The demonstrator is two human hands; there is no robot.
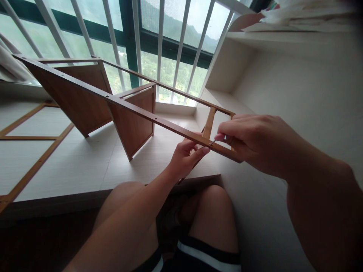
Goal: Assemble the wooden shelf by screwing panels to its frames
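A brown wooden shelf frame point(133, 109) lies on its side, with two wooden shelf panels point(134, 121) set between its long rails. My left hand point(187, 156) is closed around the near rail by a short crossbar point(209, 124), its thumb along the rail's lower edge. My right hand point(252, 138) is closed on a thin metal hex key point(213, 142), mostly hidden by the fingers. The key's tip meets the near rail just beside my left thumb. Several screw holes or screw heads show along that rail.
Another wooden frame point(36, 166) lies flat on the pale ledge point(93, 166) at left. Behind the ledge stand white window bars point(160, 49). At right is a pale wall with a recess point(235, 71) and cloth point(306, 19) above it. My knees are below the ledge's front edge.
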